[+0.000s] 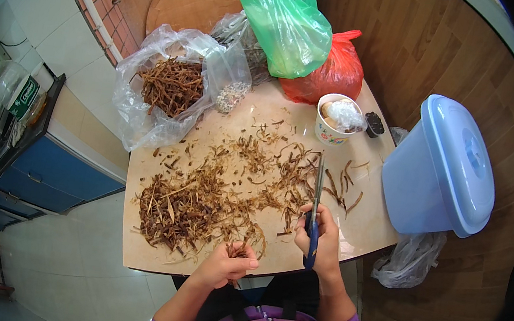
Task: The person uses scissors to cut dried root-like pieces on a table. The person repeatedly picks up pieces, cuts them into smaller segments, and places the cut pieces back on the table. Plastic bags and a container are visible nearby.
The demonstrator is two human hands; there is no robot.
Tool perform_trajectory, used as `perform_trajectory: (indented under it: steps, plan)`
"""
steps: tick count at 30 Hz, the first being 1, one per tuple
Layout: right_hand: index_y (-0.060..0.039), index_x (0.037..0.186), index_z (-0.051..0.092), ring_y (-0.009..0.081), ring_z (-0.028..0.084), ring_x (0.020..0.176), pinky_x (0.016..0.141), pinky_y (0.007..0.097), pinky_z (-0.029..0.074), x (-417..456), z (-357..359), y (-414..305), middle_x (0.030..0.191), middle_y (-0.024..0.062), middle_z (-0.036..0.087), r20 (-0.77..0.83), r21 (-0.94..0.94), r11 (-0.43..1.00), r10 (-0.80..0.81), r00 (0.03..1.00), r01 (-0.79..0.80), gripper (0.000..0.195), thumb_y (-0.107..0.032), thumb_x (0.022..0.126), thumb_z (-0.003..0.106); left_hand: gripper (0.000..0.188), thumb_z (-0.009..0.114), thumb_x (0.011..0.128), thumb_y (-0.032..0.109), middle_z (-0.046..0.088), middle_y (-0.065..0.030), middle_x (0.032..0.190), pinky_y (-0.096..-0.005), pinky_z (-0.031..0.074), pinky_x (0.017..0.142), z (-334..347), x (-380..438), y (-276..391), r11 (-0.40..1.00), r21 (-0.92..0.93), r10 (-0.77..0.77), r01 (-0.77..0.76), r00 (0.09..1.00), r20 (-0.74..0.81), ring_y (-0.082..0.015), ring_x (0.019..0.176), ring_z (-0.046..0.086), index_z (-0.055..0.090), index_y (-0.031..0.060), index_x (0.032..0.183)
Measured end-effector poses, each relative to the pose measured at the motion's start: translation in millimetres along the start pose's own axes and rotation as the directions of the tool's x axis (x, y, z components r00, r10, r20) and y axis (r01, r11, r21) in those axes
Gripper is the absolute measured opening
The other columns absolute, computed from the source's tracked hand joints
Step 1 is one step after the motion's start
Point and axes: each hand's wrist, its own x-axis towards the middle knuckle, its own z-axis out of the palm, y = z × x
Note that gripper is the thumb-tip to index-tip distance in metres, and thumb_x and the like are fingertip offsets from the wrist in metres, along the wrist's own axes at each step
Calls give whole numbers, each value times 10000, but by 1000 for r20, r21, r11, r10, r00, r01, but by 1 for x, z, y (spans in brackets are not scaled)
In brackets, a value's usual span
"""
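Note:
My left hand (pixel 228 264) is closed around a small bundle of brown dried roots or stems (pixel 237 250) at the table's front edge. To its right, my right hand (pixel 320 238) grips the blue handles of a pair of scissors (pixel 318 192), whose blades point away from me and look nearly closed. A heap of short brown cut pieces (pixel 178 213) lies left of the hands. Thinner scraps and longer strands (pixel 297 165) are scattered across the middle. At the back left, an open clear plastic bag (pixel 145 127) holds a tangle of long brown dried stems (pixel 174 85).
Green (pixel 287 29) and red (pixel 344 75) plastic bags stand at the back of the table (pixel 153 258). A patterned paper tub (pixel 332 133) and a small black container (pixel 375 125) sit at the right. A lidded blue bucket (pixel 429 172) stands beside the right edge.

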Motion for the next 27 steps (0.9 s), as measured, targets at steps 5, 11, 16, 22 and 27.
perform_trajectory:
  steps: [5,11,16,22,27]
  plan:
    - [2,1042,475,65,507,656,609,191,422,-6,3,6,743,23,548,124,-90,996,3,992,9,366,-12,708,625,91,605,742,12,398,34,569,-183,170,367,-4,-3,0,998,-57,0,3,999,50,-19,412,277,515,16,757]
    - [1,1064,465,82,537,704,644,202,434,-9,13,-2,771,43,566,212,18,999,35,977,-39,369,-8,725,610,100,627,747,32,423,52,569,-178,204,383,-3,-6,0,993,101,61,-60,998,-3,-13,431,311,527,28,754]
    - [-5,1058,468,101,571,741,661,219,460,-10,12,-11,782,66,592,254,43,996,67,965,-81,372,8,725,634,105,643,751,73,436,70,577,-165,256,423,6,-7,2,921,367,170,-131,983,-74,-3,479,357,544,38,738]
    - [-5,1078,455,102,562,764,686,222,447,-13,16,-19,824,62,585,303,116,987,72,950,-112,408,17,718,645,117,653,737,99,394,84,552,-168,256,437,12,-7,1,818,554,262,-154,957,-121,-6,485,334,558,32,739]
    - [-7,1090,454,93,552,752,680,218,444,-14,15,-16,807,52,574,325,111,989,55,944,-96,414,33,719,633,109,641,744,99,400,79,571,-172,266,457,9,-8,-3,697,711,247,-96,963,-112,-8,517,342,560,26,748]
